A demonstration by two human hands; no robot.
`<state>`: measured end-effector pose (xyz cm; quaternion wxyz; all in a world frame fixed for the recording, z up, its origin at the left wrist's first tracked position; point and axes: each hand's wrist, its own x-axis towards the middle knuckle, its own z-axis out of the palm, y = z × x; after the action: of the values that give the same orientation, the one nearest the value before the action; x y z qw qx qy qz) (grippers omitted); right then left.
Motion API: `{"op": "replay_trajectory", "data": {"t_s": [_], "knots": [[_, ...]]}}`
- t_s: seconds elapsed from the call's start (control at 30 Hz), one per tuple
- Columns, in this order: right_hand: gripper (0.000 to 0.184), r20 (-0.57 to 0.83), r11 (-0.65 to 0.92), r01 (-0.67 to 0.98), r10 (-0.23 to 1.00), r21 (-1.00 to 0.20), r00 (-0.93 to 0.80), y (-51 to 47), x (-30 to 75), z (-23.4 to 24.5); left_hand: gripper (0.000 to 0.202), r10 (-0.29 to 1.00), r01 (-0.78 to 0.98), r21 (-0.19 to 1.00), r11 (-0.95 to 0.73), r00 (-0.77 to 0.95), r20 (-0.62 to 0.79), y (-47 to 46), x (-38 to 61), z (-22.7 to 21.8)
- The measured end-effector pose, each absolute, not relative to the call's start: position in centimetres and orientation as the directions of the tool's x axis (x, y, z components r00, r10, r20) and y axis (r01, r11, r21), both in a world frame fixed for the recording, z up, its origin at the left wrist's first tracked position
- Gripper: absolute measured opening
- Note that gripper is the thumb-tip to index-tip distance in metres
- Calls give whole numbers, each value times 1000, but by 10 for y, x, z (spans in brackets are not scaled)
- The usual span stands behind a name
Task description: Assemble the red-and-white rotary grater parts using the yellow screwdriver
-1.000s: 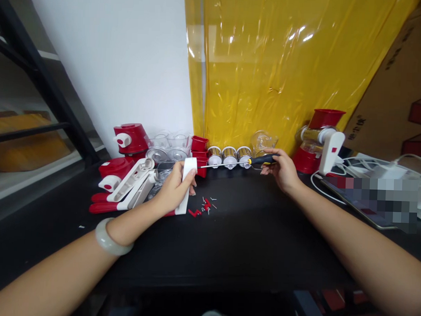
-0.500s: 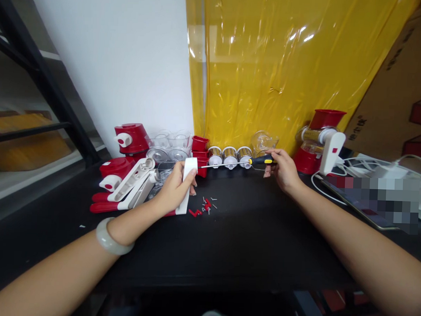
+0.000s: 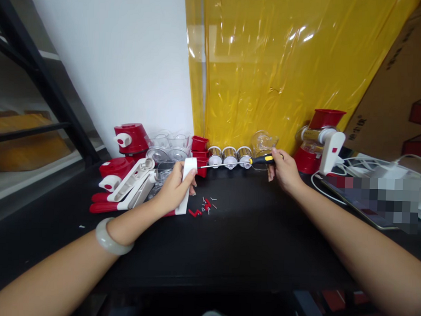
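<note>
Clasps a white crank handle point(image 3: 191, 163) in the left grip point(image 3: 177, 187), with fingers wrapped round it and thumb pressed on its side. Pinches the black-and-yellow screwdriver point(image 3: 261, 160) near the back of its handle in the right grip point(image 3: 284, 170), between thumb and fingers. Points the shaft leftward, nearly level, with the tip at the right side of the crank handle above the desk point(image 3: 249, 242); cannot tell how deep. Has small red parts point(image 3: 207, 204) and loose screws point(image 3: 213, 198) on the desk, near and below the left grip. Has more crank handles point(image 3: 135, 185) to the left, three grater drums point(image 3: 229, 157) in a row behind the screwdriver, and an assembled rotary grater point(image 3: 309, 159) farther right.
</note>
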<state>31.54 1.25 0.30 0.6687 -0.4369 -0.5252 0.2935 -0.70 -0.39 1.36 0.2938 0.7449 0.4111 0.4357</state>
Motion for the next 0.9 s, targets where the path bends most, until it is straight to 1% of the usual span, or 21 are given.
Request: {"op": "replay_trajectory", "data": {"t_s": [0.2,0.27,0.33,0.43,0.57,0.9], "knots": [[40,444,431,114,841,-895,307,14,316,2,27,865,364,789,-496,289,411,-3,-7,13],[38,412,410,77,855,-909,315,16,317,1,28,868,361,793,-491,288,406,-4,-7,13],[35,371,388,3,878,-922,301,20,319,-1,29,869,360,794,-489,285,405,-5,-6,14],[28,365,390,-74,903,-918,228,24,323,-4,30,867,366,790,-491,286,407,-5,-6,15],[26,407,429,-91,894,-899,189,27,326,-7,31,869,376,787,-489,289,402,-6,-6,14],[23,370,410,-118,891,-904,262,19,318,0,30,868,375,787,-490,291,402,-4,-7,13]]}}
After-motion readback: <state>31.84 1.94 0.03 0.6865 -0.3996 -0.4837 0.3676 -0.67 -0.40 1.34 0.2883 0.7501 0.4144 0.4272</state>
